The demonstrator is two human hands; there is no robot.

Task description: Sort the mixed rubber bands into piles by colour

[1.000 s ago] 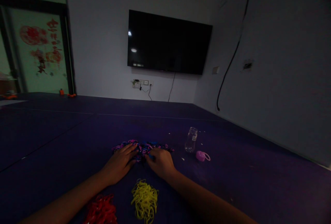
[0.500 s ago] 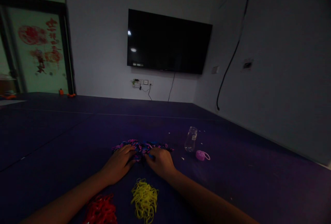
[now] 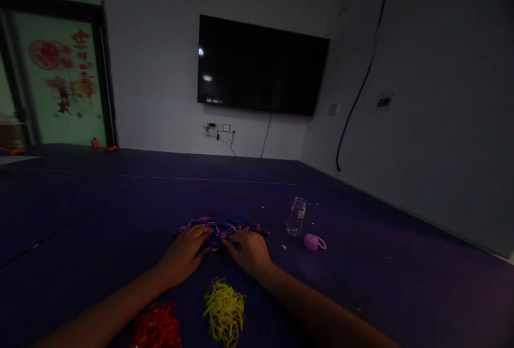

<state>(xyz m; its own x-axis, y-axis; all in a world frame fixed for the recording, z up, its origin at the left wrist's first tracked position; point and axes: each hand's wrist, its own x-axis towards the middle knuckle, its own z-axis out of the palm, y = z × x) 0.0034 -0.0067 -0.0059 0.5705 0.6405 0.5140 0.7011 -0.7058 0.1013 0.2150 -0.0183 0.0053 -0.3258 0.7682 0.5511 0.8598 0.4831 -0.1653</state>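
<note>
Pink, blue and dark loops make up the mixed pile (image 3: 219,228), lying on the purple tabletop (image 3: 345,278) just ahead of both hands and touched by both. Left hand (image 3: 185,254): palm down, fingers extended and slightly bent, tips on the near left part of the pile, thumb apart from them; open, no grip visible. Right hand (image 3: 251,254): fingers curled under, thumb pointing in toward the pile's near edge. Can't tell if a loop is pinched there; the fingertips are hidden behind the back of the hand.

Dim light, so the dark loops blend into the tabletop and single pieces are hard to separate. Loops look thin, smooth and bendy, tangled together. Yellow loops (image 3: 225,310) sit in a loose heap between the forearms, nearer the wearer. Red loops (image 3: 158,327) are glossier, beside the left forearm, cut off by the bottom edge.

Clear bottle (image 3: 296,219) stands upright and uncapped to the right of the pile, with a small pale label, print unreadable. Pink cap (image 3: 311,241) with a ring-shaped loop lies just beside its base. Small white scraps (image 3: 284,247) nearby, material unclear.
</note>
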